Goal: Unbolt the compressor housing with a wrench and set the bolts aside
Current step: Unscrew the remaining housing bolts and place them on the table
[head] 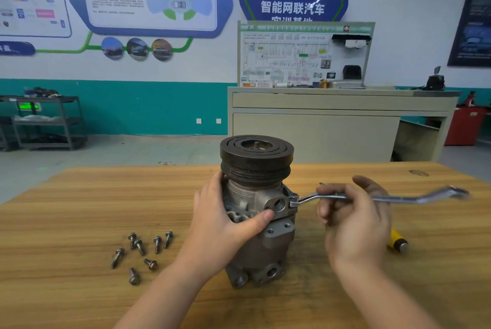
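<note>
A grey metal compressor [261, 246] with a black grooved pulley [256, 160] on top stands upright on the wooden table [79, 196]. My left hand [225, 219] grips its housing from the left, thumb across the front. My right hand [353, 211] holds the shaft of a silver ring wrench [393, 198]. The wrench head sits on a bolt at the housing's right side [292, 200]. Several loose bolts [144, 251] lie on the table to the left of the compressor.
A yellow-handled tool [397, 242] lies on the table behind my right hand. Beyond the table stand a beige workbench [332, 108] with a wiring display board [303, 55], a dark shelf cart [45, 121] at left and a red cabinet [465, 126] at right.
</note>
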Demonstrator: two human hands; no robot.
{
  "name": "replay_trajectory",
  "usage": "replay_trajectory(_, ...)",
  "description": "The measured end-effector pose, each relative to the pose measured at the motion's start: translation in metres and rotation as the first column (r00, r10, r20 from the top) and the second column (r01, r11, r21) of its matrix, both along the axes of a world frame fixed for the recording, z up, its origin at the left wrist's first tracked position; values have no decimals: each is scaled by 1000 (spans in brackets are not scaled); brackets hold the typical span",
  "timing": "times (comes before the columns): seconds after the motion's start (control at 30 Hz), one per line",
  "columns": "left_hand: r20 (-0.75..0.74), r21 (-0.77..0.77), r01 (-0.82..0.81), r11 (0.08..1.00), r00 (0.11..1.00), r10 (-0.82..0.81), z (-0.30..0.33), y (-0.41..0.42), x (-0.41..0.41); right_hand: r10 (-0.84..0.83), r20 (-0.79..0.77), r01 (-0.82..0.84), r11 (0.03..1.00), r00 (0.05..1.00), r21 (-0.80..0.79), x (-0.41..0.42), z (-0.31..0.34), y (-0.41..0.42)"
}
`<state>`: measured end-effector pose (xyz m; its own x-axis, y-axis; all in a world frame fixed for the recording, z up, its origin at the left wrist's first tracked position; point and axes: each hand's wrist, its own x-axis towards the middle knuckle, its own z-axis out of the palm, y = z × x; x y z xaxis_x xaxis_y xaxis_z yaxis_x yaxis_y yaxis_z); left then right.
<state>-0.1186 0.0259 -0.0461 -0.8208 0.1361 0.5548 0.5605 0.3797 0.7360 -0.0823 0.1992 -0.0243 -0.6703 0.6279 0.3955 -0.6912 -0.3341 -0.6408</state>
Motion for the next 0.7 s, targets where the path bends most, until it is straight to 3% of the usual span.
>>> replay_trajectory(0.07, -4, -14, -24, 1000, 1000, 24, 0, 1, 1, 218, 141, -206, 974, 966, -94, -21, 13, 13)
replay_trajectory(0.13, -6, -17, -31, 999, 999, 31, 0, 1, 1, 419, 302, -400, 908, 856, -127, -39, 22, 21)
replay_trajectory(0.2, 0, -8, -25, 1000, 1000, 25, 0, 2, 1, 526, 383, -520, 844, 759, -129, -46, 28, 25)
replay_trajectory(0.23, 1, -2, -22, 1000, 1000, 22, 0, 2, 1, 542, 372, -535, 835, 754, -131, -46, 31, 27)
replay_trajectory(0.3, 3, 7, -19, 1000, 1000, 19, 1, 2, 2, 479, 260, -468, 877, 838, -109, -42, 33, 30)
replay_trajectory(0.43, 1, 21, 0, 1000, 1000, 0, 1, 2, 3, 193, 99, -205, 971, 976, 124, -17, 25, 24)
replay_trajectory(0.57, 2, 34, -9, 999, 1000, 9, 1, 4, 4, 72, 2, -71, 973, 997, 220, 2, 18, 13)
replay_trajectory(0.7, 1, 28, -17, 999, 1000, 17, 2, 4, 5, -49, -145, 111, 883, 988, 456, 12, 8, 4)
